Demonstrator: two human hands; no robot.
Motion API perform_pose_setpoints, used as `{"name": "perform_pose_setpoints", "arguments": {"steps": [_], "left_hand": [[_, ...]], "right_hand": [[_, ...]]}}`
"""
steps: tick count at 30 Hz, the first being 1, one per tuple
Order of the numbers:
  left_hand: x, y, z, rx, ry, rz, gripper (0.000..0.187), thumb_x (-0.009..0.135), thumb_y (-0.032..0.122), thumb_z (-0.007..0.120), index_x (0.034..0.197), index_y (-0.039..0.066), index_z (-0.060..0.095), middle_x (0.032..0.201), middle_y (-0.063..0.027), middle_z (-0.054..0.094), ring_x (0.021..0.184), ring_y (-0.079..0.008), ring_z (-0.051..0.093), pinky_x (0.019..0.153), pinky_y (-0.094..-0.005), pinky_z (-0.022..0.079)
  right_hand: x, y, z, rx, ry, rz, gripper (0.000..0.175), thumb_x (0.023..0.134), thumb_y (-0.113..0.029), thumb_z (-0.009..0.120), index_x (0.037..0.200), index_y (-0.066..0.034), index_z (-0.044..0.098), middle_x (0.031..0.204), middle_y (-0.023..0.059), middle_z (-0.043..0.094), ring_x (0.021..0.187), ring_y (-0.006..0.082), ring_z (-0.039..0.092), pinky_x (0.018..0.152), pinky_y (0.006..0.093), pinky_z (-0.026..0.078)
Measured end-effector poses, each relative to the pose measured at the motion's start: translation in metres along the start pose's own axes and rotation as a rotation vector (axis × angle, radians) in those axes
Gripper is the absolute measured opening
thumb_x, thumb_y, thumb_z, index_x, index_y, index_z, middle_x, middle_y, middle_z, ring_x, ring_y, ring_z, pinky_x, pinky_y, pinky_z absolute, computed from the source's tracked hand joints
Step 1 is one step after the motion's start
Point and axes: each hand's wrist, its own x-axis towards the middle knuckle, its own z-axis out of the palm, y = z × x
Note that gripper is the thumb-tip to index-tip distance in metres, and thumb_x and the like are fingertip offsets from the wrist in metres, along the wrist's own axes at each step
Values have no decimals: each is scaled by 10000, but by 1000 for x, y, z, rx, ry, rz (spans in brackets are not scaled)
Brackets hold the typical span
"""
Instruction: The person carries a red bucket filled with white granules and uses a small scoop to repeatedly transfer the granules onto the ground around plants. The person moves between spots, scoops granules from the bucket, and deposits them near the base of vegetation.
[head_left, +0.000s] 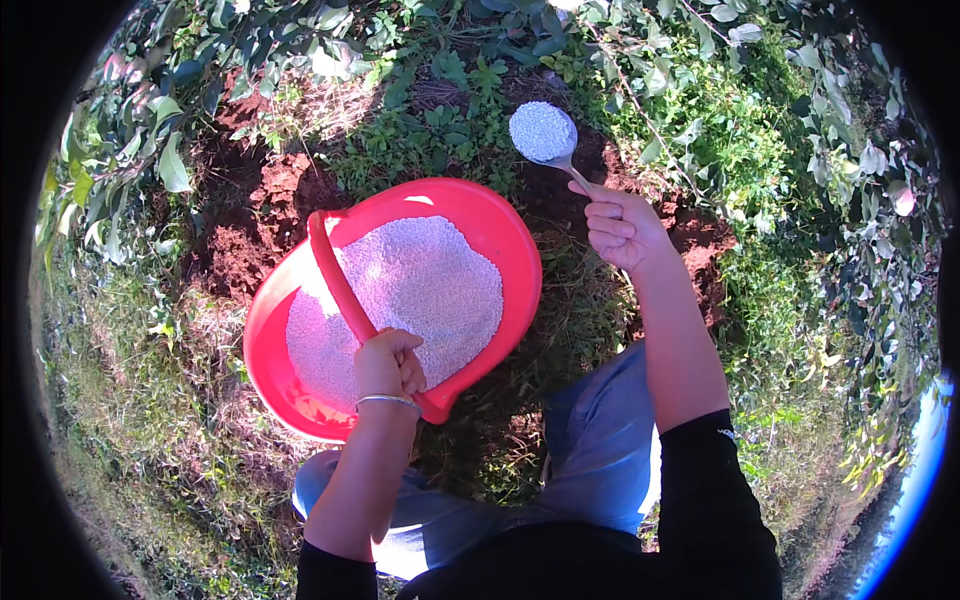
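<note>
My left hand (388, 363) grips the red handle (337, 277) that arches over a red plastic basket (521, 262). Pale, fine granules (420, 292) fill much of this basket. In my right hand (619, 225) is the handle of a metal spoon (568, 157), held out ahead and to the right of the basket's rim. A heaped mound of whitish granules (540, 130) covers most of the spoon's bowl. The spoon is above a patch of dark, shaded soil, apart from the basket.
Loose reddish soil (251, 247) lies left of the basket, with more reddish soil (697, 255) beyond my right wrist. Leafy branches (832, 97) hang at the right and upper left, and a thin branch (637, 101) slants down near the spoon. Grass and weeds (157, 420) cover the ground around.
</note>
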Motion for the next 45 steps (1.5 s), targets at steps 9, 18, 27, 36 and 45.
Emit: {"name": "perform_pose_setpoints", "arguments": {"steps": [9, 18, 27, 36, 45], "left_hand": [[0, -1, 0, -22, 6, -11, 276, 694, 60, 574, 551, 133, 350, 434, -4, 286, 342, -142, 253, 379, -305, 247], [-2, -2, 3, -45, 12, 4, 280, 687, 46, 573, 550, 131, 344, 432, -4, 283, 330, -145, 248, 364, -298, 242], [5, -1, -6, -41, -36, 20, 283, 706, 58, 580, 553, 135, 355, 426, -6, 308, 319, -154, 281, 374, -315, 299], [4, -1, -15, -176, -4, 28, 157, 642, 14, 637, 599, 40, 488, 495, -14, 404, 349, -138, 364, 342, -305, 244], [7, -2, -8, -185, -33, 12, 130, 622, 5, 640, 609, 26, 512, 487, -17, 407, 355, -146, 372, 355, -312, 254]], "right_hand": [[41, 28, -38, -31, 560, -127, 185, 831, -16, 388, 691, -134, 360, 546, -23, 313, 392, 80, 272, 353, 238, 181], [34, 101, 46, -803, 35, 53, 134, 920, -154, 495, 804, -91, 469, 570, 15, 424, 395, 140, 389, 367, 314, 282], [24, 140, 67, -2223, 185, 7, 258, 836, -139, 458, 1009, 29, 548, 891, 242, 651, 872, 383, 645, 751, 479, 507], [39, 152, 67, -2395, 345, 69, 280, 842, -147, 448, 1012, 23, 594, 983, 251, 642, 937, 393, 629, 822, 489, 489], [68, 146, 11, -2312, 39, 126, 242, 782, -92, 482, 871, 60, 648, 904, 315, 615, 899, 442, 605, 788, 479, 487]]}}
